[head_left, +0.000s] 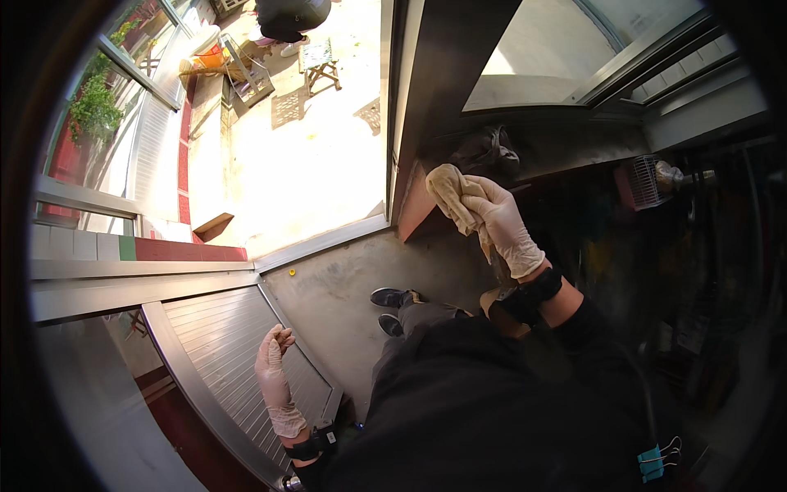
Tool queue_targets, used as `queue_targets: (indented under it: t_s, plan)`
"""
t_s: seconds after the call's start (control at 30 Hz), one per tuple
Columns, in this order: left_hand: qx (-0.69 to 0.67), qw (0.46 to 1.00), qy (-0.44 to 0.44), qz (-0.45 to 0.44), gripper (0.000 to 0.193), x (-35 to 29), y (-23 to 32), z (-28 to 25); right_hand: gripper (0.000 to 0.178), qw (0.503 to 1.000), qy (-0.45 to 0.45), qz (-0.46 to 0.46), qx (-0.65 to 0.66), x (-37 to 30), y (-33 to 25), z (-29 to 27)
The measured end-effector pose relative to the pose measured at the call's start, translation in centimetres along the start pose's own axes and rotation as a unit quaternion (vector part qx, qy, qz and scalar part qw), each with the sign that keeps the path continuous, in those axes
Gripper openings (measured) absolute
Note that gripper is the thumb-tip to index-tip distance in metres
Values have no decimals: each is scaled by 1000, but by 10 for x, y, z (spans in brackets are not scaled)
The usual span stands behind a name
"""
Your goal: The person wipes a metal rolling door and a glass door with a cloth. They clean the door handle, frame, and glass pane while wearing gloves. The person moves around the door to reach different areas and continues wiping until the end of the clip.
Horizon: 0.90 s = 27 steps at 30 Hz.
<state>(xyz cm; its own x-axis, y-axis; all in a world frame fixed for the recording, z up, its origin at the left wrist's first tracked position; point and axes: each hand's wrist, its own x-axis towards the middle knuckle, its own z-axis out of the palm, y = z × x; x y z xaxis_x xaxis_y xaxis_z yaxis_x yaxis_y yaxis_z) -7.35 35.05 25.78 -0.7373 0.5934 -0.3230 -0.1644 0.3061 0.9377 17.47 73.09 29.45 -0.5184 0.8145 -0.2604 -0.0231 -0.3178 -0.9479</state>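
Observation:
My right hand (502, 215), in a pale thin glove, is closed round a crumpled beige cloth (452, 197). The cloth hangs from the fingers in front of the door post, near a dark bundle (488, 152) on the ledge. My left hand (277, 373) wears a similar glove and is raised over the ribbed lower panel of a metal door (221, 344). Its fingers are loosely bent, and nothing shows in them. The left hand does not appear to hold the door. Dark bands sit on both wrists.
A doorway with a metal sill (324, 244) opens onto a bright yard. Out there are a folding stool (318, 61), an orange-and-white bucket (211, 53) and a person in dark clothes (291, 16). A small wire cage (648, 182) is at the right. A yellow bit (292, 272) lies on the floor.

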Motion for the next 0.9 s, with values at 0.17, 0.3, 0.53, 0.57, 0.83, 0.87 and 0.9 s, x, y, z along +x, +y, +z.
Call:
queue_targets:
  t_s: [0.17,0.3,0.53,0.57,0.83,0.87,0.9]
  plan:
    - [31,996,-88,-1,36,-11,-28,13,31,966,158,-204,-31,3,-4,-64]
    - [0,993,-87,-78,33,-29,-61,14,25,914,362,-172,-67,64,-1,-168]
    - [-3,992,-89,-85,35,-43,-59,32,47,900,378,-161,-146,110,14,-242]
    - [2,993,-86,-80,35,-42,-53,37,40,906,363,-160,-148,89,15,-246]
    - [96,946,-288,-114,28,-21,-16,130,38,745,-55,596,-295,-208,149,-241]
    - [112,930,-332,-108,27,-19,-7,145,52,714,-24,667,-212,-258,163,-240]
    - [143,911,-370,-114,27,-16,3,159,60,672,81,733,-62,-297,182,-235]
